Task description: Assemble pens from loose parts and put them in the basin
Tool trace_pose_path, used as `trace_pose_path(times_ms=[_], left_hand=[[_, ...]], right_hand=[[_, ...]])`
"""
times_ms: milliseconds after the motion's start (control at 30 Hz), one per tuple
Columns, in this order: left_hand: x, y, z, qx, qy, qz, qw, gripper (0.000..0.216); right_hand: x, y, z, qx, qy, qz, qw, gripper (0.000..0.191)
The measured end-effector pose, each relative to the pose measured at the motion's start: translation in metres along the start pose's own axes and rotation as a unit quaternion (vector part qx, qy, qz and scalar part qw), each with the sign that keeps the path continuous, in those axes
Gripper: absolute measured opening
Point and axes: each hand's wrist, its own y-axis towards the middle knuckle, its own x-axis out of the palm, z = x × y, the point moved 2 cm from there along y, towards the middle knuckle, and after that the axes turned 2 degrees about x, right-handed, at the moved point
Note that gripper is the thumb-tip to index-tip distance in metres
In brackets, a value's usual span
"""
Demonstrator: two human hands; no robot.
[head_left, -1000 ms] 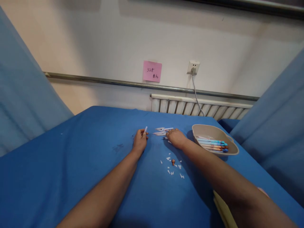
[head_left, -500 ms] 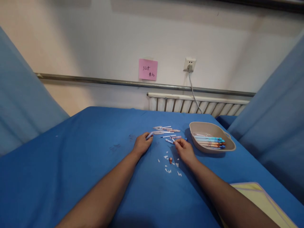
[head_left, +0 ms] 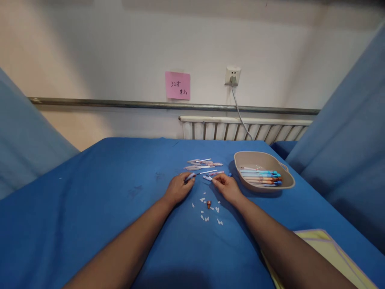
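My left hand [head_left: 178,188] is closed around a pale purple pen barrel [head_left: 190,176], which points up and to the right. Between the thumb and fingers of my right hand [head_left: 227,188] is a thin pen part, perhaps a refill; its far end is too small to make out clearly. A short printed pen barrel [head_left: 207,178] lies by those fingertips. Just beyond both hands are several loose pen barrels [head_left: 194,167] and thin white refills [head_left: 208,172]. Small white cone-shaped tips [head_left: 202,217] are scattered nearer to me, around a brown figure-shaped pen topper [head_left: 209,204].
A beige basket [head_left: 287,182] at the right holds several pens [head_left: 260,174] with blue and brown ends. A yellow cloth [head_left: 326,249] lies at the front right of the blue-covered surface [head_left: 99,200]. Behind stand a radiator [head_left: 221,130] and wall; blue curtains [head_left: 345,120] hang at both sides.
My two hands have come a little closer together. The left barrel now tilts near a refill lying on the cloth. The whole view has shifted slightly, moving things leftward.
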Motion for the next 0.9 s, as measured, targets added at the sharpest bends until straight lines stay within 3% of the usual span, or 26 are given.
trace_pose_path(times_ms=[100,367,533,900], left_hand=[[0.003,-0.004,0.008,0.02,-0.056,-0.02,0.998,0.031],[0.006,-0.006,0.006,-0.021,-0.16,-0.047,0.986,0.043],[0.006,-0.006,0.004,-0.001,-0.116,-0.054,0.992,0.043],[-0.002,-0.011,0.015,0.132,0.052,-0.064,0.988,0.036]], right_hand=[[0.0,0.0,-0.002,-0.004,0.017,-0.004,1.0,0.024],[0.001,-0.005,-0.012,-0.028,0.047,-0.018,0.998,0.022],[0.0,-0.006,-0.014,-0.048,0.017,-0.009,0.999,0.023],[-0.004,-0.009,-0.022,-0.12,-0.104,-0.02,0.987,0.019]])
